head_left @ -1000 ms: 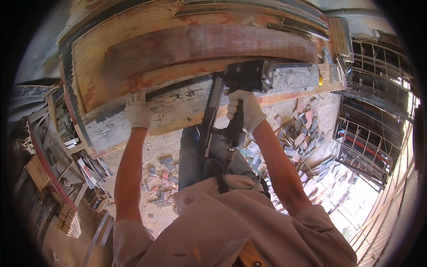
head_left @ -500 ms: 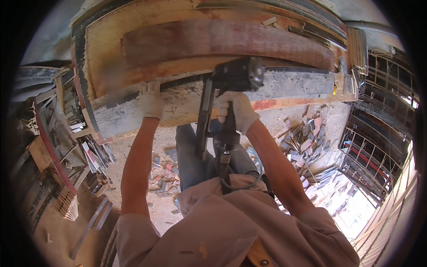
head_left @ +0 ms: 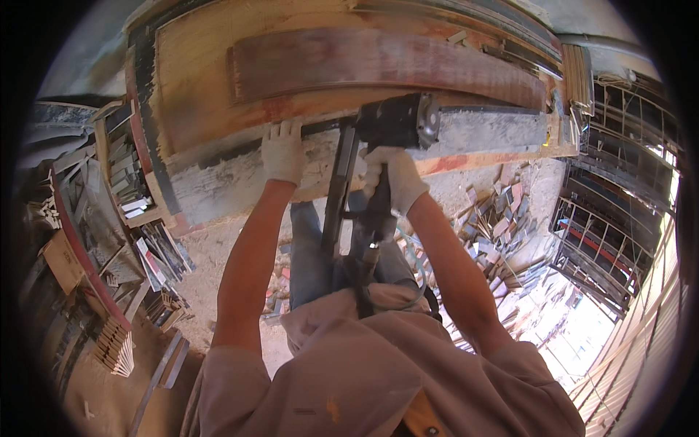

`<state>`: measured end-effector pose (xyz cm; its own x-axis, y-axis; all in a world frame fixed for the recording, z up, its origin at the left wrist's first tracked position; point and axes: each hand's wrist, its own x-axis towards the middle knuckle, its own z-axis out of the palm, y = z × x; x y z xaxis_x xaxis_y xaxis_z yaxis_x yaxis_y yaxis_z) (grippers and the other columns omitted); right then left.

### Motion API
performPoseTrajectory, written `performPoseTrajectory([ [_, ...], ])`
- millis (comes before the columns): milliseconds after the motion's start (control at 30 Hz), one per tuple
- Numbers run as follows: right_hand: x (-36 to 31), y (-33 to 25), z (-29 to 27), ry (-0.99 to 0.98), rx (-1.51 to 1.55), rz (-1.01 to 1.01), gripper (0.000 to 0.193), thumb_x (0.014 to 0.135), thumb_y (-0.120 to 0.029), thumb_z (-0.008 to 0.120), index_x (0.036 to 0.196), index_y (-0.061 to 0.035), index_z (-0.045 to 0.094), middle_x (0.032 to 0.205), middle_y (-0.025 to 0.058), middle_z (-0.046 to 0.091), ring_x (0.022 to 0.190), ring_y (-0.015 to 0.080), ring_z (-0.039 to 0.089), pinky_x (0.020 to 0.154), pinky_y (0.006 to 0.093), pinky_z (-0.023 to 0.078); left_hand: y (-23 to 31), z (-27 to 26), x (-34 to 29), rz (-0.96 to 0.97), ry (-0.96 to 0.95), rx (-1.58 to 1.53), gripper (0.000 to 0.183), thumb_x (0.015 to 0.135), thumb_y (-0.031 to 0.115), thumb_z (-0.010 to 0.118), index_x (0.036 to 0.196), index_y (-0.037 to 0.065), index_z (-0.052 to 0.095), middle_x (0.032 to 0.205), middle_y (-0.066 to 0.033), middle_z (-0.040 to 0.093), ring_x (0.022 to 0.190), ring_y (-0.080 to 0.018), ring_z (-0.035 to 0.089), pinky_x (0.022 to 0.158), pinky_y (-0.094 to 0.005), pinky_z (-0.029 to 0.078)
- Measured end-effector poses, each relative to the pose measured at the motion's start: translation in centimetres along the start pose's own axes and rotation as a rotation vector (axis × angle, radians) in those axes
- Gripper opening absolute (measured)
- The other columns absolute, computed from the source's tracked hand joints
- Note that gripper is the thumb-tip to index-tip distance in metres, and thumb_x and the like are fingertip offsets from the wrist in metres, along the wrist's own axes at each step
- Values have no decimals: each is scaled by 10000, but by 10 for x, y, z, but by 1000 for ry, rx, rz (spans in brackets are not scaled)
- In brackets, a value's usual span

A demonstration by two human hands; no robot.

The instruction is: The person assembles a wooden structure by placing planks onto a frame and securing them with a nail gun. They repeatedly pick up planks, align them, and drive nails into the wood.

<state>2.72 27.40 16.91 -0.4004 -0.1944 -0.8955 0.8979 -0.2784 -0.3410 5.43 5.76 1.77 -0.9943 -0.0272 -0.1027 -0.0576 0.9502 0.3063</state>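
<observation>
A black air nail gun (head_left: 389, 122), its long magazine slanting down toward my legs, is in my right hand (head_left: 397, 178). The gloved fingers are wrapped round its handle, and a hose joins the handle's lower end. My left hand (head_left: 283, 154), in a pale glove, lies on a worn grey board (head_left: 488, 135) along the bench's near side. Its fingers stretch forward over the board's dark far edge. The gun's head is above the same board, to the right of my left hand; whether its nose touches the wood I cannot tell.
A long reddish-brown plank (head_left: 378, 65) lies farther back on the wooden bench (head_left: 186, 80). Thin strips (head_left: 524, 62) are stacked at the back right. Offcuts (head_left: 502, 218) litter the floor on the right. Wood pieces (head_left: 131, 178) fill the left side, and metal racks (head_left: 604, 226) stand at right.
My left hand has slid right along the board, closer to the nail gun. The gun and my right hand have shifted slightly right, and the whole view has moved a little.
</observation>
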Motion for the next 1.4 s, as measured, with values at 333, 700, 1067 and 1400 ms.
performPoseTrajectory([
  [333,4,16,11,56,28,-63,130,863,-63,603,991,-42,596,609,-18,423,478,153,452,483,348,458,-151,-52,-56,-14,76,57,594,733,356,819,1244,127,621,1213,-81,636,1197,-313,563,1032,-476,437],
  [700,-6,57,74,-21,-12,-43,105,912,-74,554,809,-90,539,658,9,415,515,157,453,471,349,430,-164,-32,-65,12,210,-42,568,733,236,817,1245,108,608,1250,-91,623,1242,-324,535,1096,-487,397],
  [1067,9,70,105,-21,-131,-44,158,888,-66,566,1012,23,605,631,7,435,479,164,468,449,347,446,-162,-32,-64,11,218,-131,527,719,151,792,1213,77,622,1176,-129,625,1178,-368,546,1056,-501,410],
  [1400,10,91,145,-63,-242,-58,88,847,-47,599,927,-11,588,586,37,500,414,179,489,395,331,460,-165,-30,-65,14,257,-193,495,750,65,753,1228,76,626,1186,-129,627,1157,-368,554,1018,-482,445],
])
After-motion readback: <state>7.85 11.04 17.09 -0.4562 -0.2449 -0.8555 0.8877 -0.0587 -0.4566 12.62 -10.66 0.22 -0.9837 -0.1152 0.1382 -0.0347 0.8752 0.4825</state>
